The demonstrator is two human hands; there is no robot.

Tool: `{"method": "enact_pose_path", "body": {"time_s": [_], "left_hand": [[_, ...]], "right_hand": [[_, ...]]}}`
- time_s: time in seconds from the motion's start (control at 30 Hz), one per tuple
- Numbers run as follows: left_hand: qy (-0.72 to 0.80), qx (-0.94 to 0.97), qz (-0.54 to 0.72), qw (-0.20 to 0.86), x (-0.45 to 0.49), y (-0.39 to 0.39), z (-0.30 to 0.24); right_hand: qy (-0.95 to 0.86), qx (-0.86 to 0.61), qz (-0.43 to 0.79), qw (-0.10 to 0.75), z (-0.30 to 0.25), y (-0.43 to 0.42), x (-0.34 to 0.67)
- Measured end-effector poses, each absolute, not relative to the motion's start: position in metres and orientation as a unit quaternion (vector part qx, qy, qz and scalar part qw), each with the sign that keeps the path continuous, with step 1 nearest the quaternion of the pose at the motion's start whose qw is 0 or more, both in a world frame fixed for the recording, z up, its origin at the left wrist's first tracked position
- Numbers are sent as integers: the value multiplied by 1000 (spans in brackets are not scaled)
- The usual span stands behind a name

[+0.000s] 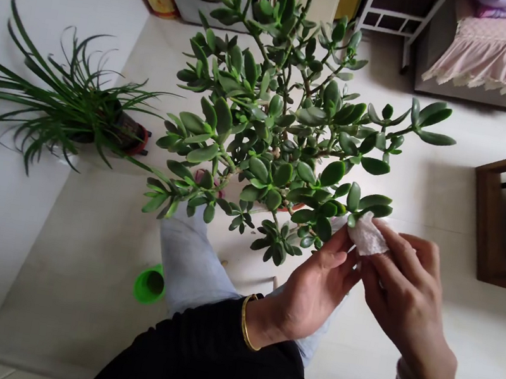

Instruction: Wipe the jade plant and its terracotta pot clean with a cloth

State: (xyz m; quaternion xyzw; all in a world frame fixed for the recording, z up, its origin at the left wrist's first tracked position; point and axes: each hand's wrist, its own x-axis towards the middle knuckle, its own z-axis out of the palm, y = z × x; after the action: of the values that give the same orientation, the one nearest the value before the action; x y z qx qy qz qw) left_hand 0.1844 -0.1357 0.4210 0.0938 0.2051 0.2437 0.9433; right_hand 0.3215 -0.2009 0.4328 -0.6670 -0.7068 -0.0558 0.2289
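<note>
The left hand (pixel 316 292) and right hand (pixel 406 297) stand half-closed, fingertips pinching a white tissue (pixel 367 235) against a lower leaf (pixel 353 197) of the potted jade plant (pixel 274 116), just ahead of them.

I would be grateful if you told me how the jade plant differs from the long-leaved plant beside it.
The jade plant has thick, rounded, glossy leaves, while the long-leaved plant has narrow, arching blades. The jade plant branches on woody stems; the long-leaved plant's blades fan out from its base. The long-leaved plant's dark pot shows clearly, but the jade plant's foliage mostly hides its reddish pot rim. Both are green, potted plants.
</note>
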Motion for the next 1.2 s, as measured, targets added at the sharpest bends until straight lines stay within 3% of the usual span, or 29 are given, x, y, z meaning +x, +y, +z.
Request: {"method": "enact_pose_path", "body": {"time_s": [0.37,0.83,1.2], "left_hand": [[218,-29,245,944,173,-129,431],[169,5,255,952,175,-130,429],[179,50,243,952,167,-133,428]], "right_hand": [[-708,-666,-59,226,438,-228,315],[-732,-639,-65,225,444,-202,314],[-688,-657,-47,304,461,-239,321]]}}
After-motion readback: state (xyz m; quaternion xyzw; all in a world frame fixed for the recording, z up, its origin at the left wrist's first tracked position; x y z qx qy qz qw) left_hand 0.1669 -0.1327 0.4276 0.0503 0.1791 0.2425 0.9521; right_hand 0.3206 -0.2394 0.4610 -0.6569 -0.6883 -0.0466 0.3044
